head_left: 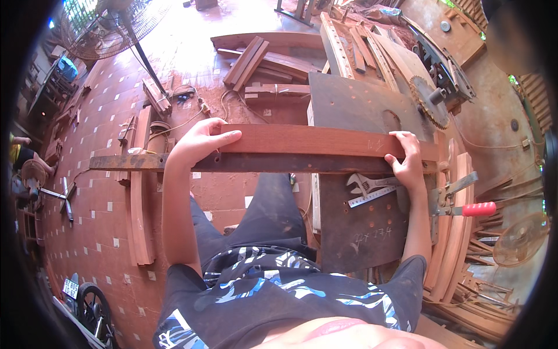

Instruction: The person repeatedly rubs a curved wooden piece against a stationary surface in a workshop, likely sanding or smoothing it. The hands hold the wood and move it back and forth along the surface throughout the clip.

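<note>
A reddish-brown wooden board (308, 139) lies crosswise in front of me, along a long dark straight bar (261, 163) on its near side. My left hand (204, 141) is closed on the board's left end, thumb pointing along it and fingertips at the far edge. Toward the right end, my right hand (405, 158) grips it between thumb and fingers. Below the right hand, an adjustable wrench (364, 184) and a steel ruler (374, 196) rest on the dark metal saw table (360, 238). Beyond that hand stands a toothed circular saw blade (429, 99).
A red-handled clamp (478, 209) sits at the right, by long curved timbers (456, 232). Stacked wood (273, 61) lies beyond the board. A standing fan (110, 26) is at far left, a motorbike wheel (93, 308) at lower left. Another person (26, 160) is at the left edge.
</note>
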`<state>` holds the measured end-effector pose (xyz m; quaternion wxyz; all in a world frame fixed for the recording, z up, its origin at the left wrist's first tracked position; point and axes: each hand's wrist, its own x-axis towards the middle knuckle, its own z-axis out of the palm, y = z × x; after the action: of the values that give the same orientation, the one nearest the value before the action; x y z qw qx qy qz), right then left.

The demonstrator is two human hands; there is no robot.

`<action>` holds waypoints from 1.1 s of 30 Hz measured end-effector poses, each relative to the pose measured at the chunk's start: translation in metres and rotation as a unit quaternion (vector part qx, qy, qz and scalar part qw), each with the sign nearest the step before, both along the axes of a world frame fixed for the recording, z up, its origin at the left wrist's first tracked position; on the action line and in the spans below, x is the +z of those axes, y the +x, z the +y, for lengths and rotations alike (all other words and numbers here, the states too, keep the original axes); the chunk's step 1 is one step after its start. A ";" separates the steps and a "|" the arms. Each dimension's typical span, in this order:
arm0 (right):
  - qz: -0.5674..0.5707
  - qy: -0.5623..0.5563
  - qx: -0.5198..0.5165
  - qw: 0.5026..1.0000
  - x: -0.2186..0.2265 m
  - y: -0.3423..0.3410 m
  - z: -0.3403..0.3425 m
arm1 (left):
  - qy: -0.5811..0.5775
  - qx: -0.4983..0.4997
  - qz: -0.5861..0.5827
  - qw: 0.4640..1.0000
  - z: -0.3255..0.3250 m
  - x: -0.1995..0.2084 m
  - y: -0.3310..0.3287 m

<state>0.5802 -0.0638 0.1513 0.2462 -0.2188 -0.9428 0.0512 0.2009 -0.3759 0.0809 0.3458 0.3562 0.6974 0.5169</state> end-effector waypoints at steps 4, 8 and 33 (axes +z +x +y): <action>0.026 -0.026 -0.012 0.999 0.003 -0.001 -0.009 | 0.041 -0.005 -0.044 0.998 -0.002 0.005 0.004; 0.052 -0.037 -0.009 0.998 -0.002 0.000 -0.007 | 0.059 0.011 -0.037 0.997 -0.001 -0.004 0.008; 0.016 0.043 -0.076 0.996 -0.016 0.013 0.019 | 0.108 0.066 0.078 0.989 0.002 -0.010 0.018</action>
<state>0.5936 -0.0450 0.1349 0.2732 -0.2785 -0.9208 -0.0044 0.2186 -0.3738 0.0707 0.2152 0.3842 0.6840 0.5815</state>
